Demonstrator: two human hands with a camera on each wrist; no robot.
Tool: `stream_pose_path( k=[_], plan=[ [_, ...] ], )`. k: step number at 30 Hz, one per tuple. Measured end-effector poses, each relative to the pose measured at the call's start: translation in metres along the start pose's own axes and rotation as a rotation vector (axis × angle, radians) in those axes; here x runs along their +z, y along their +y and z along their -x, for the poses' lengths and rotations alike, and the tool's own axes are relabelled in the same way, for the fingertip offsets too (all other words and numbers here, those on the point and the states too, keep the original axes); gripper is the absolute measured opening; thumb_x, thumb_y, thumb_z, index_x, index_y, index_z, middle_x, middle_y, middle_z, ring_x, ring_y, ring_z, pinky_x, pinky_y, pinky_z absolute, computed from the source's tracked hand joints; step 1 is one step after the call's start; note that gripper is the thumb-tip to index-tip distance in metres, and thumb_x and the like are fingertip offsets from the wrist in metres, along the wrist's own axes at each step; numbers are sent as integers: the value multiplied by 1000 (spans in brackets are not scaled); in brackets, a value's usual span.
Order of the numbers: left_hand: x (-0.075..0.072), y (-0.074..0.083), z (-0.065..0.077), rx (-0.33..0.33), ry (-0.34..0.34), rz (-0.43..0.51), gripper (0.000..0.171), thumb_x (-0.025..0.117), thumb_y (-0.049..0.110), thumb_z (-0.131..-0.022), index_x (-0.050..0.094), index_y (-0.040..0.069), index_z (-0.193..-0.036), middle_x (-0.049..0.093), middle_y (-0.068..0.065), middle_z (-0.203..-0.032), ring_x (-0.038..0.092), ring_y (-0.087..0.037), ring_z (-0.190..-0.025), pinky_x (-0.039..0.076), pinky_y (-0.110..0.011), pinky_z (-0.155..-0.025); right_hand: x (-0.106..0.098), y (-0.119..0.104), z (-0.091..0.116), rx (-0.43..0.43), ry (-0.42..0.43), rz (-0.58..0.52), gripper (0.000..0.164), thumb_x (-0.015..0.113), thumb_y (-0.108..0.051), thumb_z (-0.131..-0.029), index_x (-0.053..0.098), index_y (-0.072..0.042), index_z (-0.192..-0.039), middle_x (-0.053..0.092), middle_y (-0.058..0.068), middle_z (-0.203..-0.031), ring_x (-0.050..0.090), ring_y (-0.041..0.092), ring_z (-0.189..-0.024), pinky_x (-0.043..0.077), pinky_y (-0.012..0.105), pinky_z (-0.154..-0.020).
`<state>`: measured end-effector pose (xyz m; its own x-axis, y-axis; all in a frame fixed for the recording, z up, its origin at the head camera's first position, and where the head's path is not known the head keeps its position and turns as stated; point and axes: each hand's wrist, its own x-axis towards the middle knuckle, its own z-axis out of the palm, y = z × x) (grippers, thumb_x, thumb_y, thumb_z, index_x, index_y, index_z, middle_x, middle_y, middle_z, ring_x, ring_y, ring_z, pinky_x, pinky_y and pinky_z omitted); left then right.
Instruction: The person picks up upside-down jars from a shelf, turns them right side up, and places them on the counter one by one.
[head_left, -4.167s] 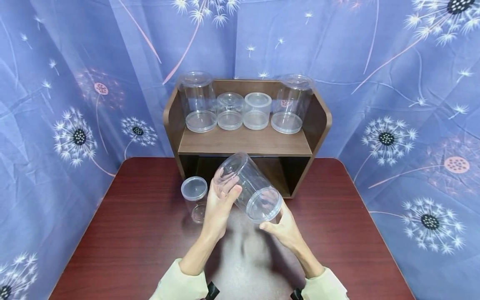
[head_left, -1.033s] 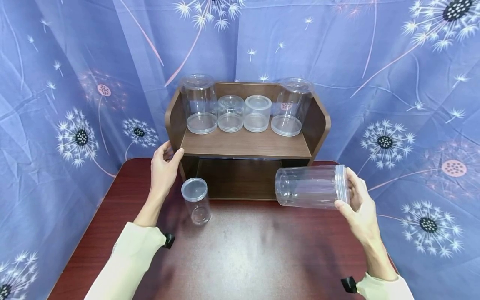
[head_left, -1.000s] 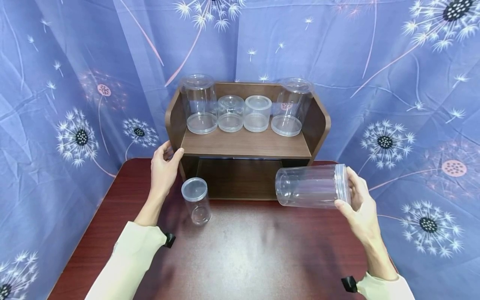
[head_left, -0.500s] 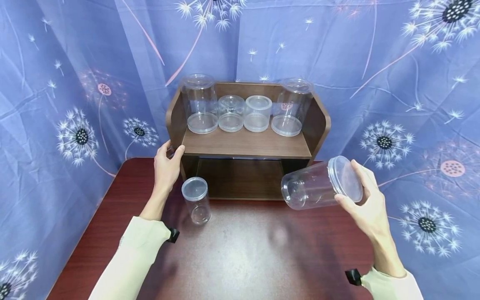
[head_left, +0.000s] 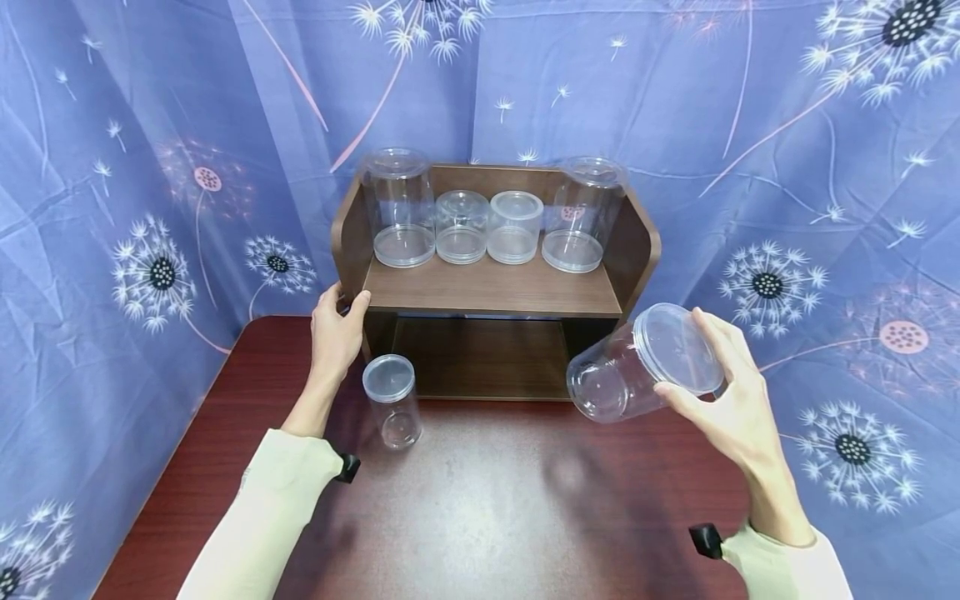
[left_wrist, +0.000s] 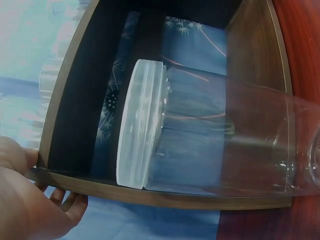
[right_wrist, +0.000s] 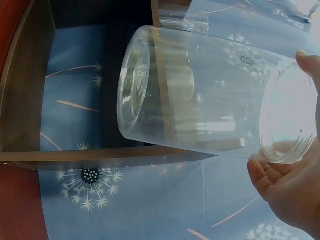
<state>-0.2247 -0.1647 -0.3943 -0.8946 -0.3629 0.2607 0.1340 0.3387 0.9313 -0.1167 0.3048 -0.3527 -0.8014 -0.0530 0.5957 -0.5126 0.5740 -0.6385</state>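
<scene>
My right hand (head_left: 738, 408) holds a large clear plastic jar (head_left: 615, 379) by its lidded end, thumb on one side and fingers on the other. The jar is tilted, base toward the lower shelf opening and translucent lid (head_left: 678, 346) toward me. In the right wrist view the jar (right_wrist: 215, 100) looks empty, and the fingertips touch the rim of its lid. My left hand (head_left: 333, 333) grips the left side panel of the brown wooden shelf (head_left: 491, 292), its thumb at the front edge. Near that hand a narrower lidded jar (head_left: 393, 396) stands upright on the table.
On the upper shelf stand a tall jar (head_left: 401, 208) at left, two short jars, the frosted-lidded one (head_left: 515, 225) and a clear one (head_left: 461, 225), and another tall jar (head_left: 577, 217) at right. The lower compartment (head_left: 480, 358) opens toward me above the dark red table (head_left: 480, 517).
Both hands held the large jar at first; my left hand then moved to the shelf's side. In the last second the right hand has tilted the jar, turning its lid toward me.
</scene>
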Motion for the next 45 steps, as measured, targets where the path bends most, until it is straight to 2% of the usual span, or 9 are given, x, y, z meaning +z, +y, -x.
stream_pose_path(
  k=[5,14,18,27,45],
  plan=[
    [0,-3,-1,5,-8,22,43,64,21,-102,59,-1,-139,64,-22,-133,60,-30,-123,46,-44,-105,4,0,-3,-24,-4,9,101,88,10,-60,51,-7,-152,51,13,-147,45,5,-129,33,13,-100],
    [-2,-3,-3,-14,-45,51,43,64,21,-102,58,1,-140,63,-22,-131,60,-28,-121,46,-42,-105,16,6,-3,-15,-28,24,102,91,8,-60,52,-11,-153,52,11,-146,45,3,-127,33,13,-99],
    [-1,-5,-4,-20,-48,57,42,64,22,-102,59,1,-139,64,-22,-130,61,-27,-118,47,-41,-104,24,10,-1,-23,-43,44,99,92,4,-62,52,-7,-152,52,14,-146,44,3,-128,32,13,-100],
    [-1,-4,-4,-23,-40,60,41,63,21,-102,60,1,-138,65,-21,-126,60,-26,-113,46,-38,-99,46,26,5,5,-85,79,93,94,-6,-66,53,-3,-150,53,18,-143,46,27,-126,31,14,-97],
    [-1,-2,-3,-37,-25,68,40,65,20,-100,62,0,-135,66,-21,-125,62,-27,-113,47,-38,-100,77,52,24,52,-159,96,90,94,-19,-70,53,-1,-148,53,18,-144,46,33,-128,32,18,-94]
  ],
)
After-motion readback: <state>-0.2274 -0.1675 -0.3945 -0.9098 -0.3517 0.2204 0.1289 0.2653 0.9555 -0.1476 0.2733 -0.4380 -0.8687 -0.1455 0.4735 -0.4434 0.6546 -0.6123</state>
